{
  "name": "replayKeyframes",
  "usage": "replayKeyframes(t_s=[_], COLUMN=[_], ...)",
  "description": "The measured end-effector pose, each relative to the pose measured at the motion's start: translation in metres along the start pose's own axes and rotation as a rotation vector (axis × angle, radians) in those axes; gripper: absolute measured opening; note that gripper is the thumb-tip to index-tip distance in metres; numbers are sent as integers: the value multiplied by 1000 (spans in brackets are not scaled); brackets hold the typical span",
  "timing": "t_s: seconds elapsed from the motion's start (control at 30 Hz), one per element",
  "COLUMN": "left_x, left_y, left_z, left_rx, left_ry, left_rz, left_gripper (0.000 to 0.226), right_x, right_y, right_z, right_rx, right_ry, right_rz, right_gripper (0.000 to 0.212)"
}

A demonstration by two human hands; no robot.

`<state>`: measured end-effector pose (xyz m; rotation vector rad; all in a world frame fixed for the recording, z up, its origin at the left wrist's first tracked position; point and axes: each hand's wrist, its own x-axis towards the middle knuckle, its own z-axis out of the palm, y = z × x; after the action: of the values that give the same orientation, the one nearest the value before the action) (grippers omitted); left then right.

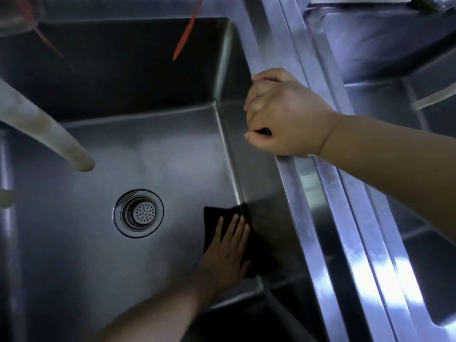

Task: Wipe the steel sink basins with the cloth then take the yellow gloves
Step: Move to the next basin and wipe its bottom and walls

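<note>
Cloth is down on the floor of the left steel basin, dark colored, sitting right in the corner zone where the basin floor meets the right-hand wall, just to the right of the round drain strainer but not touching it. From the head view, the left hand is lying flat on top of the cloth with the fingers straight and slightly spread, pressing it against the steel, so most of the cloth's near half is hidden under the palm and only the far edge and corners poke out past the fingertips. The right hand is up on the steel divider rim between the two basins, fingers curled over the rim's inner edge like it's gripping it, well apart from the cloth. Something small and dark shows by the thumb, can't tell what it is. A pale faucet spout reaches in from the left over the basin, blurry. The second basin is over on the right past the rim. A red streak shows on the basin's back wall, too smeared to identify.
</note>
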<state>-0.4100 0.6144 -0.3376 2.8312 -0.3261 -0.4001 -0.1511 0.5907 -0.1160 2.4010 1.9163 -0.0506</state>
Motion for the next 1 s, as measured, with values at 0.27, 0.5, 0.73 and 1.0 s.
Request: replayKeyframes(t_s=[0.27,0.5,0.73,1.0], left_x=[20,101,180,176], left_y=[7,-77,-157,-159], left_z=[-20,-38,-72,-75], left_rx=[-53,42,51,71], left_ry=[-48,86,233,211], left_rz=[-334,-398,-480,-429], left_gripper=[70,68,64,62], right_x=[2,4,4,2], right_y=[3,9,12,11], right_z=[-2,6,8,6], right_rx=[-4,21,72,37], right_ry=[-5,39,82,16], right_rz=[24,-11,-26,-24], right_gripper=[37,36,34,36])
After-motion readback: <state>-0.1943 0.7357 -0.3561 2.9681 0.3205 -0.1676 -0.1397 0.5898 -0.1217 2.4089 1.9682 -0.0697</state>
